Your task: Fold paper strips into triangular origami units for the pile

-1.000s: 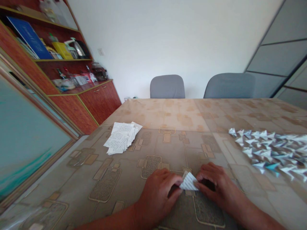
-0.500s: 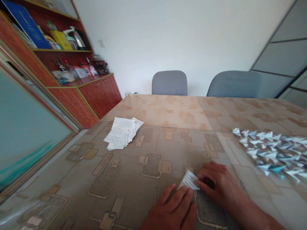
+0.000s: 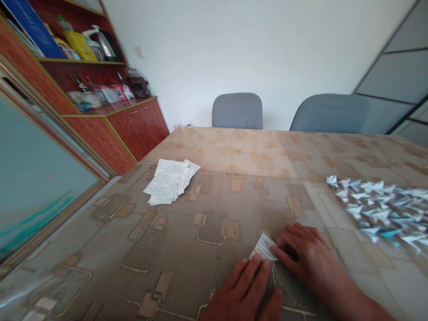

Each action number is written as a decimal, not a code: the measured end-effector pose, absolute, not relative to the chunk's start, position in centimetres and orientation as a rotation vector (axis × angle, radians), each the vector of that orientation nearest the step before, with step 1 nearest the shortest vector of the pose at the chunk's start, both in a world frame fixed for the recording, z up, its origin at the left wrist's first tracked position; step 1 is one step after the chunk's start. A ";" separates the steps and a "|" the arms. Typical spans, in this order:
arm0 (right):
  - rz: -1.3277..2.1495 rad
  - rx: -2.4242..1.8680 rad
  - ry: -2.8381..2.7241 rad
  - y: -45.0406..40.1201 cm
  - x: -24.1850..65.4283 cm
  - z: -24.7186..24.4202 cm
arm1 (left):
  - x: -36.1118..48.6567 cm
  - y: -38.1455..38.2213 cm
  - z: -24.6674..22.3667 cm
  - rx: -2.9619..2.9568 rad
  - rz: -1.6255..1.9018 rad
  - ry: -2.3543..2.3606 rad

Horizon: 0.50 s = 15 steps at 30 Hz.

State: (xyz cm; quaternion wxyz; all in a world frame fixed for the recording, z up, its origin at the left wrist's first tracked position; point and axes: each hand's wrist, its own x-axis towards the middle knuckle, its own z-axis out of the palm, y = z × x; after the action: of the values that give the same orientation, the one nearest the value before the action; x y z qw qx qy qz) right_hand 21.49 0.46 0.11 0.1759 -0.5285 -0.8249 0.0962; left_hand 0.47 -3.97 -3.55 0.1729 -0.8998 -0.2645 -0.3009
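A small folded piece of printed paper (image 3: 263, 246) lies on the patterned tablecloth, its peak pointing away from me. My left hand (image 3: 245, 285) rests at its lower edge, fingers stretched out and the fingertips pressing on the paper. At the paper's right corner is my right hand (image 3: 306, 254), its fingers curled and closed, with the thumb tip touching the corner. The undersides of the right fingers are hidden. Farther off to the left lies a loose pile of printed paper pieces (image 3: 172, 180). Rows of folded paper shapes (image 3: 381, 207) stand on the right side.
The table (image 3: 187, 240) has a shiny patterned cover. Two grey chairs (image 3: 237, 110) stand behind its far edge. A reddish wooden cabinet (image 3: 137, 127) at the left holds bottles, a kettle (image 3: 106, 46) and packages. A sliding door (image 3: 43, 178) is at the near left.
The view has tilted slightly downward. My left fingers have spread a little and shifted slightly on the folded paper; my right hand stays at its corner.
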 end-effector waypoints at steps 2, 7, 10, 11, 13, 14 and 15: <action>0.258 -1.499 -2.329 0.5 21.5 0.1 | 0.6 -4.0 -3.6 -2.541 -0.875 -0.759; 0.259 -1.495 -2.330 0.4 21.4 0.1 | 0.7 -3.8 -3.2 -2.562 -0.888 -0.798; 0.252 -1.482 -2.331 0.4 21.2 0.1 | 0.5 -3.5 -2.9 -2.635 -0.788 -0.825; 0.249 -1.480 -2.331 0.4 21.2 0.1 | 0.5 -3.3 -2.8 -2.666 -0.750 -0.840; 0.254 -1.480 -2.329 0.4 21.1 0.1 | 0.5 -2.9 -2.8 -2.728 -0.699 -0.866; 0.266 -1.483 -2.328 0.5 21.2 0.1 | 0.5 -2.7 -2.9 -2.755 -0.688 -0.874; 0.288 -1.485 -2.330 0.5 21.3 0.2 | 0.5 -2.5 -2.9 -2.779 -0.680 -0.877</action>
State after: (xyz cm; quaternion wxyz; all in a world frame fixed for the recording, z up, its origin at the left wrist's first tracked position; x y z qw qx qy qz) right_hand 21.27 0.49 0.20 0.1810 -0.5257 -0.8249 0.1020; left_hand 0.49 -2.53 -2.91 0.0745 -0.9262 -0.2922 -0.2264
